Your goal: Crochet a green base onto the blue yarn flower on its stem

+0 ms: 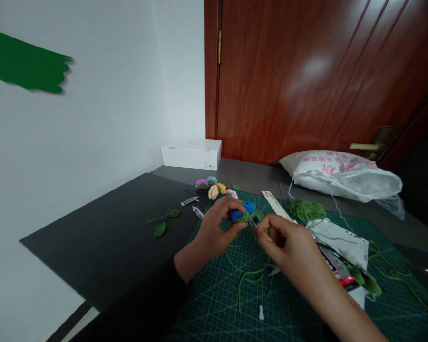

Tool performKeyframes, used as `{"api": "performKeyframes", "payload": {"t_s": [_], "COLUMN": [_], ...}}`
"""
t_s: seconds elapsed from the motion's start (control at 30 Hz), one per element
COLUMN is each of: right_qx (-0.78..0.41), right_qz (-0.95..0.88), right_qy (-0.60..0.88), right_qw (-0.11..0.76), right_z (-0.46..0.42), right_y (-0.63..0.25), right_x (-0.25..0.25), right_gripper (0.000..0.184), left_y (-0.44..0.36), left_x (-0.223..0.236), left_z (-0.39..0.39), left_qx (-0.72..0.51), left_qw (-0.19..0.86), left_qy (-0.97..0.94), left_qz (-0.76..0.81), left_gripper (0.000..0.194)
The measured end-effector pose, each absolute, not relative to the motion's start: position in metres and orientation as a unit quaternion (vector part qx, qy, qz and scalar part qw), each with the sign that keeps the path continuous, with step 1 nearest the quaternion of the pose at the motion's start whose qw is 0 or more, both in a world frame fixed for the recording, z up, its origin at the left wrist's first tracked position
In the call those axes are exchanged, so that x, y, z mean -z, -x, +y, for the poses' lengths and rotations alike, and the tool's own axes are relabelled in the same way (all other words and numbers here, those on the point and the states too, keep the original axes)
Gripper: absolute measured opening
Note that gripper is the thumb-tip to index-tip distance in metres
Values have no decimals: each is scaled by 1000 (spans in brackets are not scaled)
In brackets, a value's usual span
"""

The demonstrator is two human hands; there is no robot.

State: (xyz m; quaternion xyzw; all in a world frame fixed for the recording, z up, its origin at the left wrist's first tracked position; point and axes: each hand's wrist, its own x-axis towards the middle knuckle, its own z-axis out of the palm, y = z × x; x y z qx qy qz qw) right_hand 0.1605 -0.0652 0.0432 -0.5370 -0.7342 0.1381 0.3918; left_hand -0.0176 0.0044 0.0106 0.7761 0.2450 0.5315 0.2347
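Left hand [219, 224] pinching the blue crochet flower [245, 213], right hand [285, 242] pinching a needle [253, 221], up over the cutting mat [221, 304], close to its left edge!

This looks like a room in a home set up for handicraft. A reddish wooden door [288, 80] with a brass lever handle [364, 147] stands beside a plain white wall [92, 118]. A white sack [338, 173] and a cardboard box [190, 154] sit on the long desk, where a green cutting mat [214, 304] holds yarn [307, 210] and crochet flowers [210, 187].
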Motion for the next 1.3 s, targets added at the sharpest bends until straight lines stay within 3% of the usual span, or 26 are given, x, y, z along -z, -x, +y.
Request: {"api": "performKeyframes", "payload": {"t_s": [0.43,0.8,1.0,1.3], "right_qx": [49,122,26,-3], "right_qz": [-795,-831,-840,-855], "right_qy": [520,498,465,372], "right_qw": [308,217,278,360], "right_z": [-62,-67,-52,-37], "right_y": [-176,-176,-188,-201], "right_x": [-54,-62,-53,-38], "right_gripper": [16,17,21,23], "left_y": [17,20,22,20], "left_x": [-8,-9,-15,-5], "left_z": [10,6,7,12], "left_qx": [-515,-489,-474,-449], "left_qw": [460,328,418,548], "left_qy": [-694,-777,-745,-691], "left_qz": [203,222,216,143], "left_gripper": [27,18,19,27]}}
